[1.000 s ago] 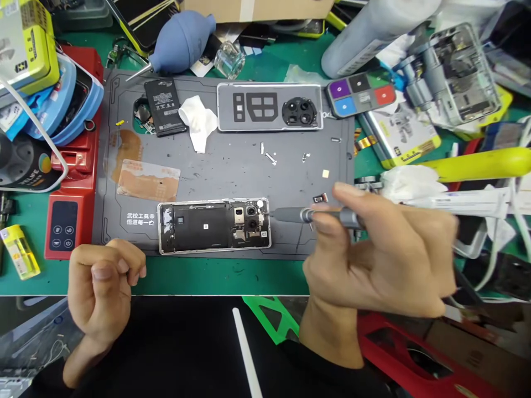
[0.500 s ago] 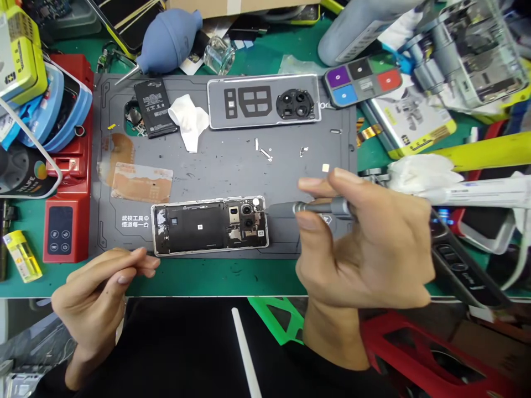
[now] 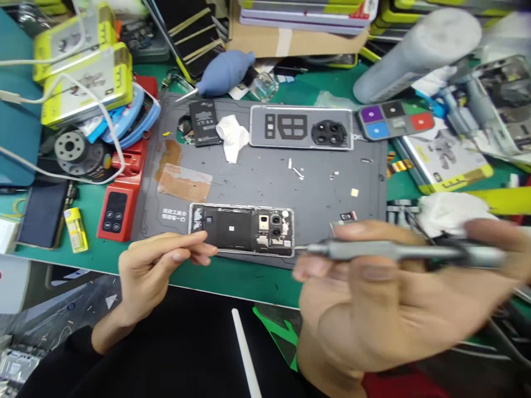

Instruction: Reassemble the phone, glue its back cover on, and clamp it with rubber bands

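My right hand [image 3: 365, 309] holds a grey screwdriver [image 3: 390, 251] lying almost level across the fingers, its tip pointing left. In the picture that tip is just right of an opened phone [image 3: 232, 229]; whether it touches cannot be made out. The phone lies lengthways on a grey work mat [image 3: 257, 182], with its black interior and camera lenses facing up. My left hand [image 3: 157, 265] is at the phone's lower left corner, fingers loosely stretched out and holding nothing. The fingertips overlap the phone's edge in view. Part of the right hand is blurred.
A phone back cover [image 3: 319, 141], a battery [image 3: 204, 121] and a white tissue [image 3: 232, 138] lie along the mat's far side. Small metal parts [image 3: 296, 170] are scattered mid-mat. A blue air blower [image 3: 226, 72], a red device [image 3: 116, 213] and a grey bottle [image 3: 415, 55] surround it.
The view has shifted, so the bench appears further right. My right hand has turned palm-up and come nearer the camera with the screwdriver. My left hand now overlaps the phone's corner more.
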The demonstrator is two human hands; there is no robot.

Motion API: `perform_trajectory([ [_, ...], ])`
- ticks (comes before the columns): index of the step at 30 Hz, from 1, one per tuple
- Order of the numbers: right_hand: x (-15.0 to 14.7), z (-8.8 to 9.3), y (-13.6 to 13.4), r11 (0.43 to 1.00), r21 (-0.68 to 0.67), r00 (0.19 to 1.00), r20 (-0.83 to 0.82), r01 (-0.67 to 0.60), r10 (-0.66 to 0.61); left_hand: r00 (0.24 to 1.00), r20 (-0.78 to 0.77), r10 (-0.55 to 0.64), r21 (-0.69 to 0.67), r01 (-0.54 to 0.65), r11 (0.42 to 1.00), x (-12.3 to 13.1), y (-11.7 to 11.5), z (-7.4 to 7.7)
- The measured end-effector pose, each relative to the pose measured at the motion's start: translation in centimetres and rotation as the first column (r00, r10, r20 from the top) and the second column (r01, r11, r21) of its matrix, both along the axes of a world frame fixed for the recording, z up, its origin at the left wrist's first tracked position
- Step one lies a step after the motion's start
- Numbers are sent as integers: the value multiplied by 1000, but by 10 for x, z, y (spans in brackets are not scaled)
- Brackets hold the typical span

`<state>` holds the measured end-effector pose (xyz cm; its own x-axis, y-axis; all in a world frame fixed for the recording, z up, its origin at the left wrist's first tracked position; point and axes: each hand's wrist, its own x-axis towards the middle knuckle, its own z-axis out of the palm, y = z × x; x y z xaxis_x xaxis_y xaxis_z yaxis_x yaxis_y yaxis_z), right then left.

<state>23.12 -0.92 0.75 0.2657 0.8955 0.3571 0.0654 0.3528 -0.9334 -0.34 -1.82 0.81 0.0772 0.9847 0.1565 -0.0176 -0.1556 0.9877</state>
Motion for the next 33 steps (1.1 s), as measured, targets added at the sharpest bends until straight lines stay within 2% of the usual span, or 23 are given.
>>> perform_trajectory([
  [3,-39,9,-3,993,3,945,-306,-118,113,999,32,16,28,-17,999,3,2,1],
  [6,-63,8,-2,977,-26,904,-385,-212,186,999,27,30,58,-31,998,2,3,0],
  [9,-68,3,-2,968,-26,897,-383,-248,220,1000,8,30,88,-31,996,0,3,-3],
  [23,-62,-5,0,974,-56,919,-348,-218,185,999,-2,-44,72,44,996,3,3,0],
  [33,-62,-8,-6,984,13,951,-253,-179,177,998,-56,-30,1,30,1000,-1,1,-4],
])
